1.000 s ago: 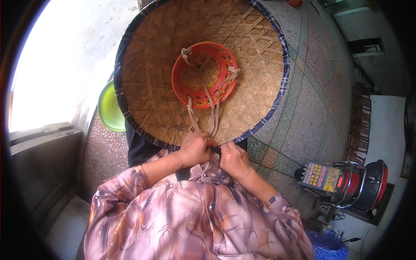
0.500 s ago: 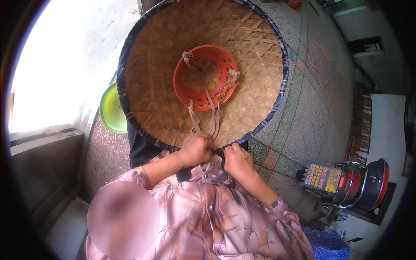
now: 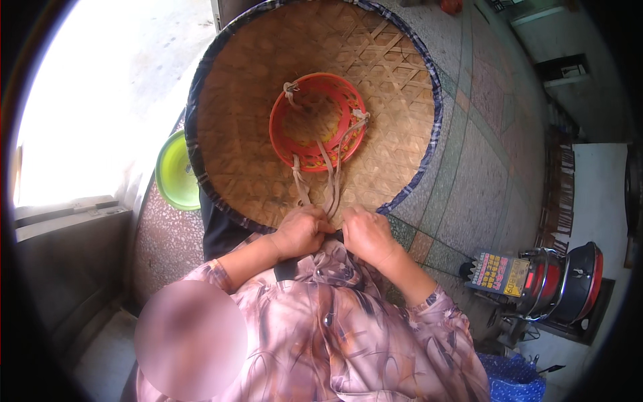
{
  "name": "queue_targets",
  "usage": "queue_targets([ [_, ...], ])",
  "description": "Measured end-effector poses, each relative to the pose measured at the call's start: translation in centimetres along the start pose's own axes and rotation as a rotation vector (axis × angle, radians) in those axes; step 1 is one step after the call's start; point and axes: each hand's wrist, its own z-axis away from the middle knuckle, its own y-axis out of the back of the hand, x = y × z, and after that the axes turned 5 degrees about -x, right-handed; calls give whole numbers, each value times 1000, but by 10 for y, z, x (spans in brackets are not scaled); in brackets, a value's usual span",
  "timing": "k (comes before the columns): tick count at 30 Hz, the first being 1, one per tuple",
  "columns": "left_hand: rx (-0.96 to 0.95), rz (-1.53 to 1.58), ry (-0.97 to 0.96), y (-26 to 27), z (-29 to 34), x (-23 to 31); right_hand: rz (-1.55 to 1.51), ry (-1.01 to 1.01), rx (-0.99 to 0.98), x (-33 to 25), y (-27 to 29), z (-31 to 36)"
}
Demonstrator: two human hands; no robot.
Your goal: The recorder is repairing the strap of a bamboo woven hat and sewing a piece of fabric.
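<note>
A wide woven bamboo hat (image 3: 234, 134) lies inside-up on my lap, its rim (image 3: 434, 127) bound in blue checked cloth. Set in its middle is a red plastic ring-shaped basket (image 3: 273, 120), tied with pale cloth straps (image 3: 330, 181). The straps run down to the near rim. My left hand (image 3: 301, 231) is closed there, fingers bent over the edge beside the strap ends. Just to its right, my right hand (image 3: 367, 234) pinches the same near edge. Both hands hide what lies between their fingertips, so whether a strap or thread is held is unclear.
A light green basin (image 3: 175, 171) stands on the speckled floor left of the hat. To the right are a black-and-red round appliance (image 3: 579, 285) and a printed card (image 3: 495, 273). A blue dotted cloth (image 3: 512, 378) lies at lower right. A dark panel (image 3: 74, 258) stands at left.
My right hand has moved slightly up and left, further over the hat's near edge. My left hand keeps nearly the same place. The view has shifted a little.
</note>
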Motion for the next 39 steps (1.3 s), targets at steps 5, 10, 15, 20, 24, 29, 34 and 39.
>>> queue_targets([
  [5, -12, -68, -44, 4, 7, 3, 165, 114, -339, -13, 2, -29],
  [10, 117, -141, -162, 13, 32, 2, 269, 168, -485, -27, 4, -39],
  [15, 148, -444, -83, 51, 65, 9, 393, 85, -571, -38, 1, -36],
  [20, 202, -526, -118, 63, 82, 9, 383, 30, -468, -34, -16, -33],
  [24, 227, -531, -122, 63, 81, 6, 257, -4, -246, -28, -19, -25],
  [29, 242, -507, -130, 61, 80, 2, 66, -27, -122, -18, -14, -25],
  [34, 251, -517, -142, 66, 76, 5, -353, -10, -16, 10, -1, -34],
  [39, 245, -552, -181, 84, 66, -1, -141, 338, -64, 10, 18, -7],
])
